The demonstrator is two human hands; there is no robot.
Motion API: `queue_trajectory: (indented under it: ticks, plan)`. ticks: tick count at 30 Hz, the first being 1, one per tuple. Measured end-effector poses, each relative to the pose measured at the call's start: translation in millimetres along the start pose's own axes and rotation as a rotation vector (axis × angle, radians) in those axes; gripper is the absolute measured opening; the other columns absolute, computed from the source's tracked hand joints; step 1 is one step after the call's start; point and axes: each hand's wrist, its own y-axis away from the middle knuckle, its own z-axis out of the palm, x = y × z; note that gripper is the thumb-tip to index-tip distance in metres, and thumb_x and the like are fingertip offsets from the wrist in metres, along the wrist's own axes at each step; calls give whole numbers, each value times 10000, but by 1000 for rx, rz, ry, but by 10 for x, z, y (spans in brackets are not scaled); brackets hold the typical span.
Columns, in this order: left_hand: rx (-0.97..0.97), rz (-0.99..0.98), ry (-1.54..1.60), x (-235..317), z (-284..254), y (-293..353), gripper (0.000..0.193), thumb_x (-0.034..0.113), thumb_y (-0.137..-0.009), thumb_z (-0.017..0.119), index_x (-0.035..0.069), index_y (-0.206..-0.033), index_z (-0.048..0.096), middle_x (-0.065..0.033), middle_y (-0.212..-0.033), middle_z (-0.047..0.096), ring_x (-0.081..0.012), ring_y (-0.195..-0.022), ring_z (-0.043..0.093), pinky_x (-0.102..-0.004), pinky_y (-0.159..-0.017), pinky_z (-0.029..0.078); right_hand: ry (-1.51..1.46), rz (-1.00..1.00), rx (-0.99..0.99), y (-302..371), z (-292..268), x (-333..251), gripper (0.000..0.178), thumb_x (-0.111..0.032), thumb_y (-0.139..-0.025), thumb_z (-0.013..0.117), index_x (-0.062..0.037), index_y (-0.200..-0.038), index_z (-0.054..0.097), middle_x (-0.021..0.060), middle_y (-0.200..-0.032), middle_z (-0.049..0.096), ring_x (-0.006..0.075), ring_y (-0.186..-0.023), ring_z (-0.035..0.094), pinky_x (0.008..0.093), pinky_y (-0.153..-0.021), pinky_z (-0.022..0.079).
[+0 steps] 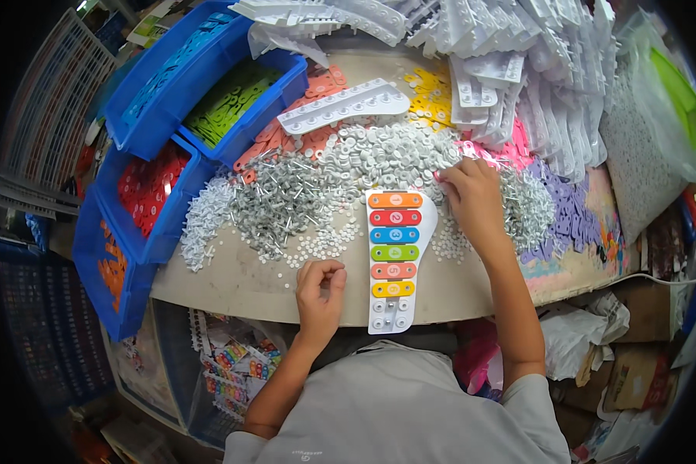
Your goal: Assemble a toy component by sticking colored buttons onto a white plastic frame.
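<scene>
A white toy xylophone base (403,305) lies on the table in front of me, with orange, red, blue, green, coral and yellow bars across it. Its lowest pegs are bare. To its left, my left hand (321,298) rests above the table edge with curled fingers; whatever they might hold is hidden. My right hand (475,199) is beyond the base's upper right side, its fingers pinched together. A bit of pink, apparently a pink bar (438,176), shows at the fingertips. Loose pink bars (510,151) lie just past this hand, beside a heap of white round caps (394,155).
Metal pins (286,205) and small white parts (208,216) are heaped left of centre. Blue bins (158,224) hold coloured bars at the left. Another white base (344,106) lies behind the caps. Stacked white bases (549,93) and purple bars (560,205) sit at right.
</scene>
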Motion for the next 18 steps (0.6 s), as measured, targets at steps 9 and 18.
queue_trajectory:
  ticks: [9, 18]
  plan:
    - [-28, 57, -59, 7, -12, -22, 61, 57, -936, 659, -1, -952, 658, -79, -889, 598, -177, -814, 594, -290, -711, 499, 109, 14, -34, -79, 100, 19, 269, -79, -772, 766, -75, -1025, 676, 71, -1045, 650, 287, -1050, 570, 424, -934, 434]
    - [-21, 63, -33, 10, -8, -29, 53, 46, -927, 666, 1, -954, 664, -79, -876, 601, -182, -805, 595, -283, -709, 492, 158, -71, -87, -96, 115, 120, 274, -89, -778, 756, -86, -1035, 661, 46, -1171, 624, 288, -1140, 543, 429, -979, 419]
